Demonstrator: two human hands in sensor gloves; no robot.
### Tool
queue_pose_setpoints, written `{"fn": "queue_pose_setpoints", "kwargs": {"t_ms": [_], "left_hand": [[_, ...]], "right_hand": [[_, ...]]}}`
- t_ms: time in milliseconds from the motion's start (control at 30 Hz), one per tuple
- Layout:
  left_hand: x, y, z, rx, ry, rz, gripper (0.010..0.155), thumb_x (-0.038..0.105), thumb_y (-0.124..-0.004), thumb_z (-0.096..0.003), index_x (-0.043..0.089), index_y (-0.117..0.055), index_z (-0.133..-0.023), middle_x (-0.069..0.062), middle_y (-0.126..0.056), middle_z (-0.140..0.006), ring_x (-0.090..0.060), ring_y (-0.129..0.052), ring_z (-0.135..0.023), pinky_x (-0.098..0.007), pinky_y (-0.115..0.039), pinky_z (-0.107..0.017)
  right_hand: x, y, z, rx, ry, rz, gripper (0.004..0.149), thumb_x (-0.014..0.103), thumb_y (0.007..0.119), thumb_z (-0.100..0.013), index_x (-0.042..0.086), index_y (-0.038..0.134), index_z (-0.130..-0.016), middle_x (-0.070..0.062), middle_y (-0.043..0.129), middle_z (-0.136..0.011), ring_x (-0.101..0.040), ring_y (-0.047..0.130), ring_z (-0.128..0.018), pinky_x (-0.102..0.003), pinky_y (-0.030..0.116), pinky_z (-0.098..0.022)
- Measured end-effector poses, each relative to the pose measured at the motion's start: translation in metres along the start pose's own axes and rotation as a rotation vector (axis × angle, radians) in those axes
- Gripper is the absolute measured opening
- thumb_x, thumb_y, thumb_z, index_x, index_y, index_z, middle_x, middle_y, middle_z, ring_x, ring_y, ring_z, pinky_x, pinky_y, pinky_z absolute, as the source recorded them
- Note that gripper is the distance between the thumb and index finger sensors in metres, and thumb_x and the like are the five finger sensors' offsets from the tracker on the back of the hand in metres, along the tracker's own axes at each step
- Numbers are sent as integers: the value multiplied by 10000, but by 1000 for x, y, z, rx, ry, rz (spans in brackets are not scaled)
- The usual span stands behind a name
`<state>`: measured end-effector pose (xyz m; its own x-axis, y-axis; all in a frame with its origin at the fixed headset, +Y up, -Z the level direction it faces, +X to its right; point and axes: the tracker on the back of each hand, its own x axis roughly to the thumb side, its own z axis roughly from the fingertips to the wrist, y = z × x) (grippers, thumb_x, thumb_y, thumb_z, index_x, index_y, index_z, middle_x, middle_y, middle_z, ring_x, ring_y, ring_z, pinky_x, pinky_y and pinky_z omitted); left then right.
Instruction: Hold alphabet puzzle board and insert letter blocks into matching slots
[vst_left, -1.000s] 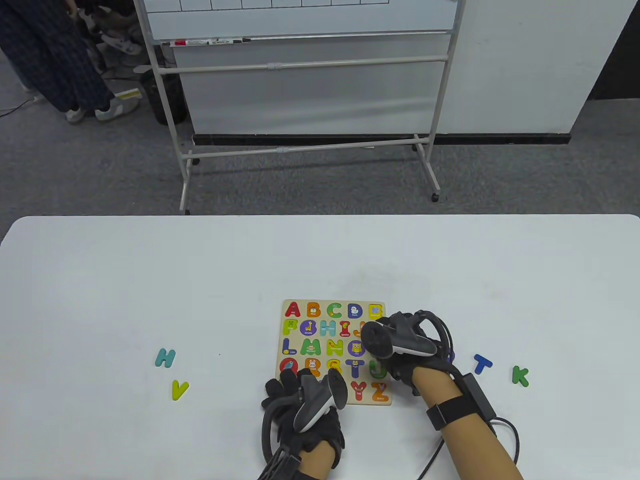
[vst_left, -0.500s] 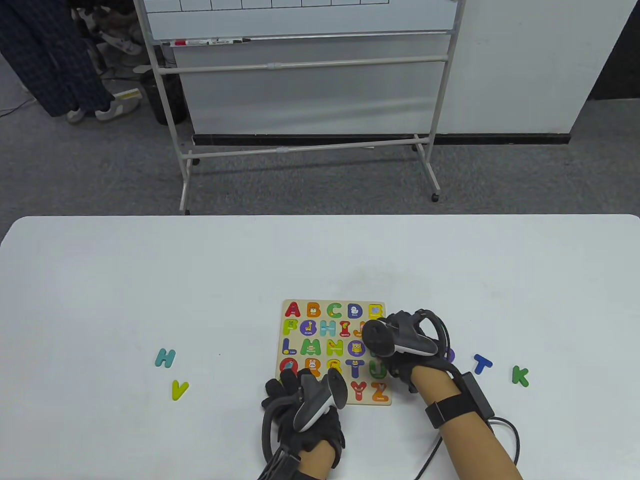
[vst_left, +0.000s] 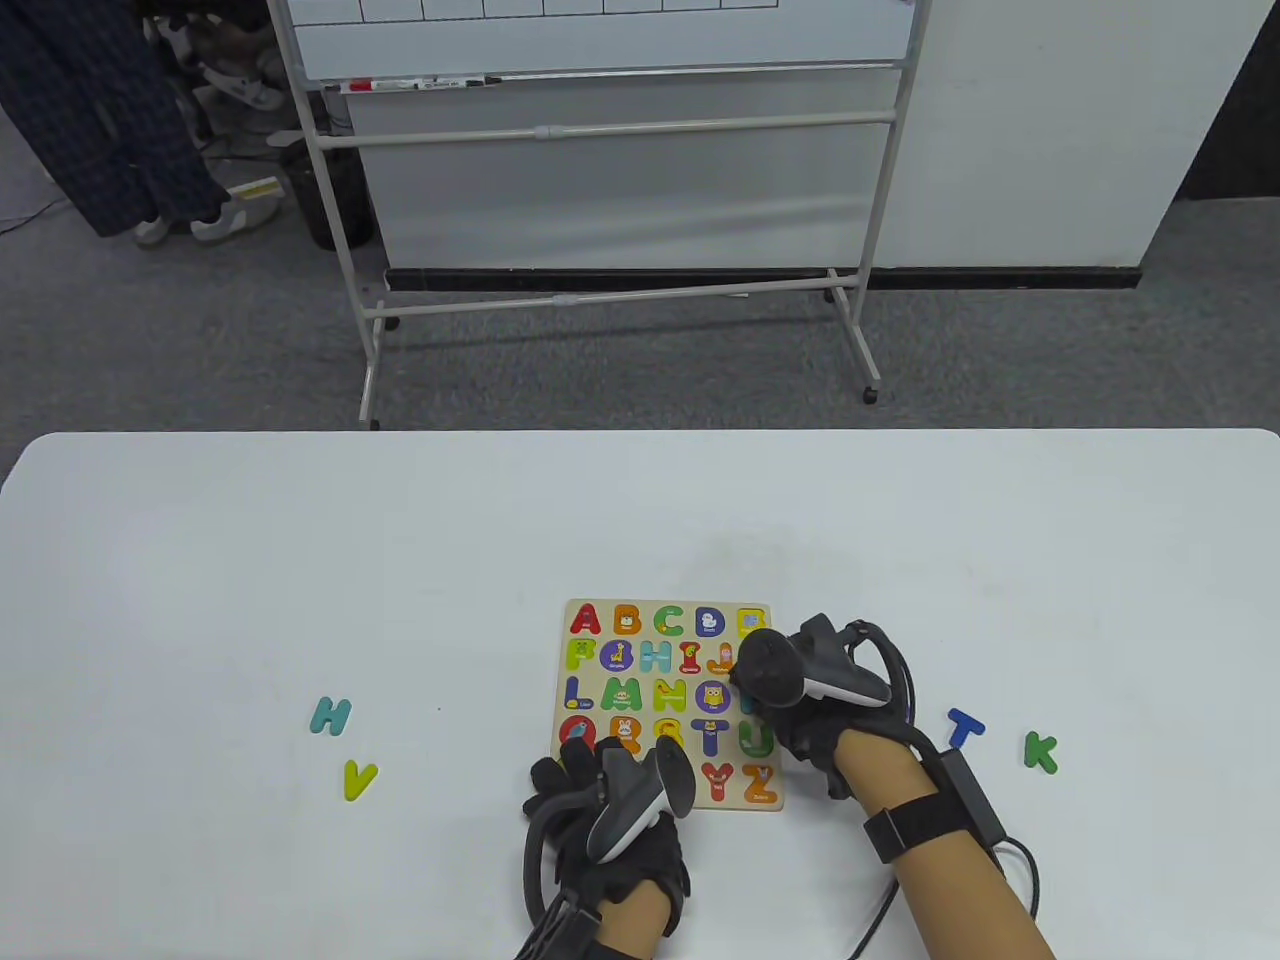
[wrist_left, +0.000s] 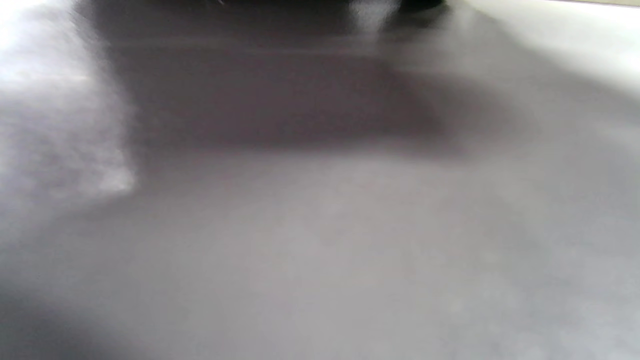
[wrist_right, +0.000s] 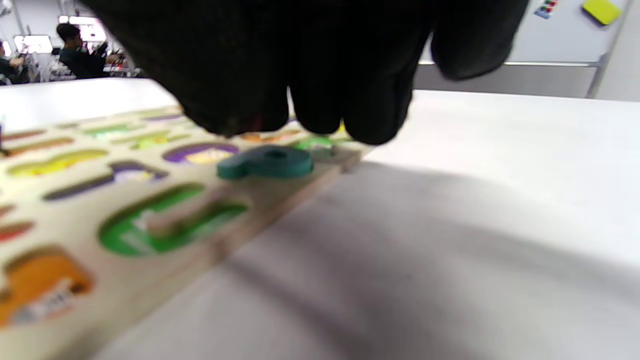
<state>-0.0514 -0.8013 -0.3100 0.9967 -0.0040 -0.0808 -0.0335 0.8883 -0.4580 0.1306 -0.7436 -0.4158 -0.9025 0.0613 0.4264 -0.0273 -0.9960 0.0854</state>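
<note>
Left hand (vst_left: 610, 810): fingers rest on wooden alphabet puzzle board's (vst_left: 600, 735) near-left corner; grip unclear.
Right hand (vst_left: 800, 700): above board's right edge, over teal letter block (wrist_right: 267, 162); grip unclear.

The puzzle board (vst_left: 561, 700) looks like pale, unvarnished wood, its cut edge (wrist_right: 280, 200) showing a raw, matt grain, while the painted letter slots are flat, bright colour. A dark teal letter block (wrist_right: 267, 162) on it has a smooth, slightly satin face. The table (vst_left: 300, 560) is white, smooth and faintly sheeny (plastic or laminate, hard to say which). The gloves on the left hand (vst_left: 610, 830) and right hand (vst_left: 800, 700) are black matt cloth; each tracker (vst_left: 830, 680) is hard plastic with a mild gloss.
</note>
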Motion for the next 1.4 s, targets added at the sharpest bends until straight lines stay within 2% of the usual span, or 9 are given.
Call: {"fn": "queue_pose_setpoints", "kwargs": {"t_ms": [100,233,400,600,900,1267,1400], "left_hand": [[0,0,0,-1,-3,0,786,475,-449,-520,-11,-129,-1049,-365,-116,-1065,-700,-222,-948,-742,-369,-646],[0,0,0,-3,-4,0,789,476,-449,-520,-14,-128,-1049,-367,-114,-1064,-703,-220,-947,-744,-369,-645],[0,0,0,-2,-3,0,788,477,-448,-520,-11,-126,-1049,-366,-112,-1065,-701,-219,-948,-744,-368,-645],[0,0,0,-4,-4,0,789,475,-448,-520,-14,-125,-1049,-369,-112,-1064,-703,-219,-947,-745,-367,-644],[0,0,0,-4,-4,2,790,476,-448,-520,-13,-124,-1049,-366,-110,-1064,-703,-216,-946,-745,-366,-645],[0,0,0,-8,-4,3,790,476,-448,-520,-12,-122,-1048,-371,-108,-1063,-705,-214,-946,-747,-364,-645],[0,0,-1,-9,-4,4,791,475,-449,-521,-15,-121,-1048,-372,-108,-1062,-707,-213,-944,-748,-363,-644]], "right_hand": [[-12,-20,13,-81,50,-46,572,365,856,-426,240,784,-980,-108,746,-1067,-360,857,-926,-616,619,-688],[-35,-42,34,-109,129,-17,612,379,859,-426,240,742,-1010,-130,711,-1088,-382,807,-966,-641,575,-703],[-72,-52,64,-94,256,-10,659,393,872,-423,247,698,-1042,-133,692,-1103,-402,780,-989,-667,538,-711],[-96,-29,84,-18,327,-9,694,396,895,-416,261,672,-1059,-115,699,-1104,-395,782,-987,-675,527,-713],[-93,15,73,88,326,39,679,380,902,-415,275,688,-1050,-134,735,-1077,-383,807,-963,-674,524,-713],[-82,24,64,69,296,117,604,338,902,-420,238,769,-1001,-91,814,-998,-356,847,-886,-605,616,-681],[-80,25,63,42,293,123,591,318,919,-409,208,804,-978,-127,855,-964,-361,904,-829,-598,662,-656]]}}
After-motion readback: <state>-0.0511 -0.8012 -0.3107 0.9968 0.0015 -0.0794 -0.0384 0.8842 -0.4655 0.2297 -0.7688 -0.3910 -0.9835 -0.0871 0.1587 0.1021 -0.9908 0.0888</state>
